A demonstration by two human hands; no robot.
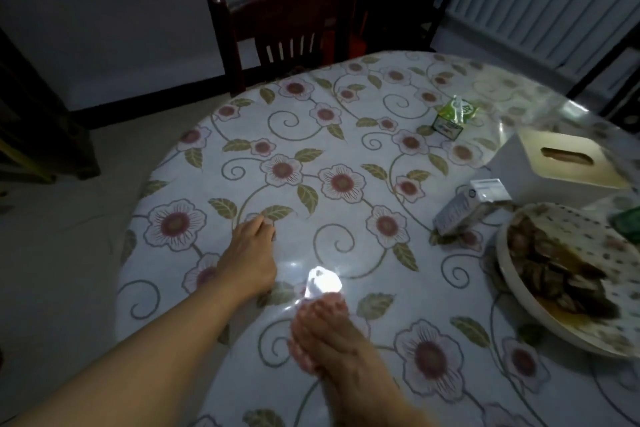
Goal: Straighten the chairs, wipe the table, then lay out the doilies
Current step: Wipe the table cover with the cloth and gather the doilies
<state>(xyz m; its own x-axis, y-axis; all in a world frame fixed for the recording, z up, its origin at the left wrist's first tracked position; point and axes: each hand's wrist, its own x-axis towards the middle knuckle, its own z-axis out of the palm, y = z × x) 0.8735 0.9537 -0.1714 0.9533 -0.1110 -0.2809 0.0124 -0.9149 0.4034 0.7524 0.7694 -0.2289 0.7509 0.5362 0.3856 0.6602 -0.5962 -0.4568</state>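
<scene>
A round table carries a flowered cloth under a clear shiny cover. My left hand rests on the cover near the left edge, its bent fingertips touching the surface and holding nothing I can see. My right hand is blurred and lies lower, with its fingers stretched forward on the cover. Just past those fingertips is a bright white patch; I cannot tell whether it is a wipe or glare. A dark wooden chair stands upright at the far side, its back against the table edge. No doilies are in view.
On the right of the table stand a white tissue box, a small white carton lying on its side, a green packet and a large plate of food. A white radiator lines the back right wall.
</scene>
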